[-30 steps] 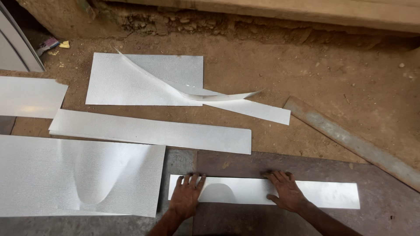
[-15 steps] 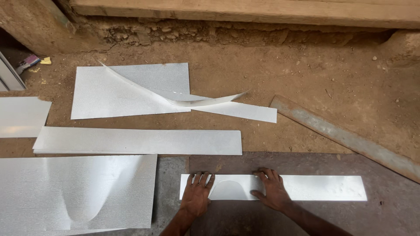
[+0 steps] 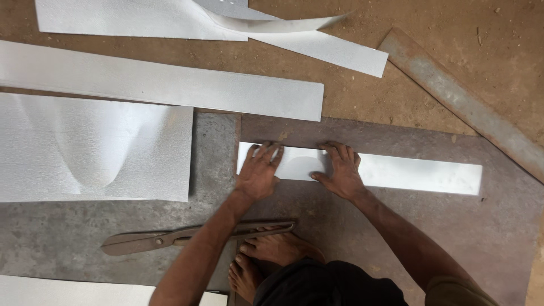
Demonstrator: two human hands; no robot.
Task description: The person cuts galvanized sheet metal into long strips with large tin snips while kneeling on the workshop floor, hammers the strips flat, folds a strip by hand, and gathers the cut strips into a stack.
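Observation:
A narrow shiny metal strip (image 3: 408,173) lies flat on a dark steel plate (image 3: 442,226). My left hand (image 3: 258,173) presses its left end with spread fingers. My right hand (image 3: 340,170) lies flat on the strip a little to the right, fingers spread. Neither hand grips anything. Rusty tin snips (image 3: 164,239) rest on the floor under my left forearm, beside my bare feet (image 3: 266,255).
A large dented metal sheet (image 3: 96,147) lies to the left, a long strip (image 3: 164,85) behind it, and more cut sheets (image 3: 141,20) with a curled offcut (image 3: 272,24) at the top. A rusty flat bar (image 3: 464,102) slants at the right on bare earth.
The camera has tilted down and closer. Both hands stay flat on the strip, with my right hand slid slightly left. Snips and feet came into view.

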